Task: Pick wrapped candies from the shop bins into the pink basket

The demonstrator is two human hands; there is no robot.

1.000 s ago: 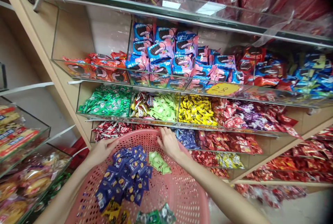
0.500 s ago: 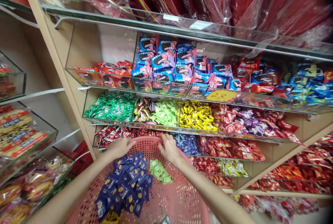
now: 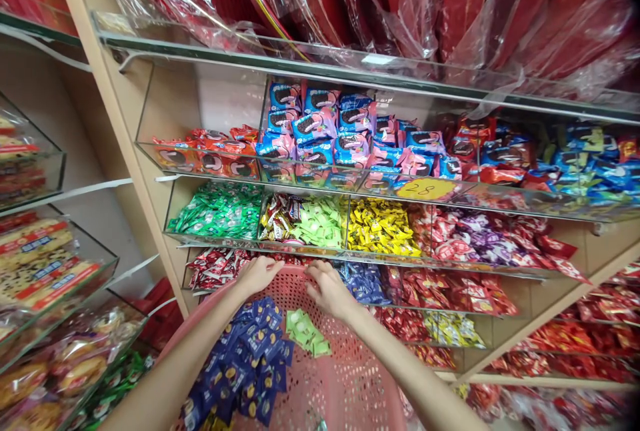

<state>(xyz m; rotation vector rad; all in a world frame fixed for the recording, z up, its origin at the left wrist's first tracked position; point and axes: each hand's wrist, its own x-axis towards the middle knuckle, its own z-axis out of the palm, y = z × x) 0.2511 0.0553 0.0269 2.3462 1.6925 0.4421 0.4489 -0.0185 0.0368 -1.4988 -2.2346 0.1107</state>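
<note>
A large pink perforated basket (image 3: 360,384) is below me, its far rim close to the shelves. Inside lie many dark blue candy packets (image 3: 250,357) and a small pile of light green packets (image 3: 306,332). My left hand (image 3: 259,275) is at the far rim, its fingers stretched to the right and nothing seen in them. Across from it, my right hand (image 3: 327,287) bends over the same rim, thumb apart from the fingers. Both sets of fingertips are near the red candies (image 3: 299,261) in the low bin behind, partly hidden by the rim.
Clear bins above hold green candies (image 3: 220,211), yellow candies (image 3: 383,225) and blue-pink cookie packs (image 3: 315,125). A yellow price tag (image 3: 427,189) marks one shelf edge. Blue packets (image 3: 363,282) lie right of my hand. A wooden upright (image 3: 120,144) stands at left.
My left hand has moved right along the basket's far rim, closer to my right hand. My right hand stays about where it was. The view has shifted slightly.
</note>
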